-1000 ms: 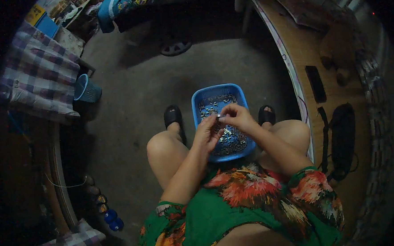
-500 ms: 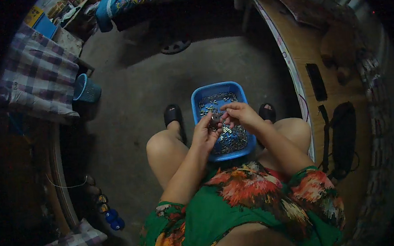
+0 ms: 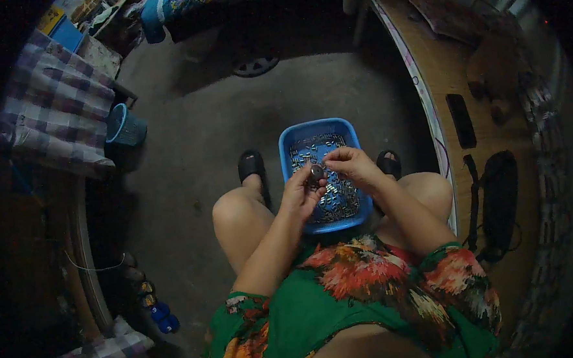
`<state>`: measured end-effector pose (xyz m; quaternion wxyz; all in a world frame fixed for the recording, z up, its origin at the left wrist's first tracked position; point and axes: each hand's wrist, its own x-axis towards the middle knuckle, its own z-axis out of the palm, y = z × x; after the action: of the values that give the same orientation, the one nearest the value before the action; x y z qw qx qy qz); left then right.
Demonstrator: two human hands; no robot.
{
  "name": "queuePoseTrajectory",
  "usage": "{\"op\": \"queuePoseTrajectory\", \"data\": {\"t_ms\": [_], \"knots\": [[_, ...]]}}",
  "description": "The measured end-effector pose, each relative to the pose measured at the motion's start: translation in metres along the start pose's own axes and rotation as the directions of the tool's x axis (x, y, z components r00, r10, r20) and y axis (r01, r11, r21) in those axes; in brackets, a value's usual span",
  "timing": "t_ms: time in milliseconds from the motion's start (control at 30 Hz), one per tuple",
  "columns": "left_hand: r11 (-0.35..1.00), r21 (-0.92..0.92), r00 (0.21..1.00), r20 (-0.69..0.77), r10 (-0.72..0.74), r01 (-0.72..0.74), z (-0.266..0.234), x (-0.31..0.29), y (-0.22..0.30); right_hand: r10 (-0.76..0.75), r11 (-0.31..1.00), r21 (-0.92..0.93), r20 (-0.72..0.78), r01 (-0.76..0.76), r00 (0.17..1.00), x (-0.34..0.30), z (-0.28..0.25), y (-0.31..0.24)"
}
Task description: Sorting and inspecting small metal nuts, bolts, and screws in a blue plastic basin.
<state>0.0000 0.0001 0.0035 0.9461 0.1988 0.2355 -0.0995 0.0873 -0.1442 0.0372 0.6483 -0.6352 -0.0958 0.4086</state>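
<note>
Between my knees stands a blue plastic basin (image 3: 286, 143), its bottom strewn with many small shiny metal pieces (image 3: 346, 202). Over it, my left hand (image 3: 299, 190) is closed around a small round metal part (image 3: 316, 171) with a dark, shiny face. Just right of that part, my right hand (image 3: 354, 167) is closed in a pinch, thumb and forefinger together close to the part's edge. Whatever lies between those fingertips is too small to make out.
On the right runs a long wooden bench (image 3: 443, 73) with a dark phone-shaped object (image 3: 461, 120) and a black bag (image 3: 499, 197). A blue wastebasket (image 3: 126, 127) stands at left beside a checked cloth (image 3: 56, 107). Blue round items (image 3: 164, 317) lie on the floor.
My right hand's fingers have drawn together into a pinch near the round part. In my left hand, the part has tilted slightly and shows more of its shiny face.
</note>
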Motion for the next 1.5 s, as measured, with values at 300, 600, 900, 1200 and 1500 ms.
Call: {"op": "queuePoseTrajectory", "data": {"t_ms": [300, 600, 900, 1200, 1500], "knots": [[0.999, 0.053, 1.0, -0.023, 0.011, -0.009, 0.002, -0.002, -0.001, 0.015, 0.997, 0.081, -0.037, -0.012, 0.999, -0.003, 0.011, 0.001], [0.997, 0.077, 0.999, -0.026, 0.024, -0.022, 0.0, -0.002, -0.002, -0.082, 0.996, 0.026, 0.0, 0.082, 0.997, -0.002, 0.011, 0.004], [0.987, 0.147, 0.998, 0.039, 0.054, -0.059, 0.0, -0.002, -0.002, 0.126, 0.98, 0.137, 0.15, -0.147, 0.981, 0.0, 0.002, 0.008], [0.986, 0.169, 0.992, 0.126, -0.012, -0.009, 0.01, -0.007, 0.005, 0.181, 0.96, 0.191, 0.133, -0.204, 0.974, -0.009, 0.003, -0.01], [0.993, 0.072, 0.993, 0.065, -0.094, 0.09, -0.003, -0.003, 0.0, -0.123, 0.987, -0.097, 0.095, 0.132, 0.988, -0.02, 0.011, -0.013]]}}
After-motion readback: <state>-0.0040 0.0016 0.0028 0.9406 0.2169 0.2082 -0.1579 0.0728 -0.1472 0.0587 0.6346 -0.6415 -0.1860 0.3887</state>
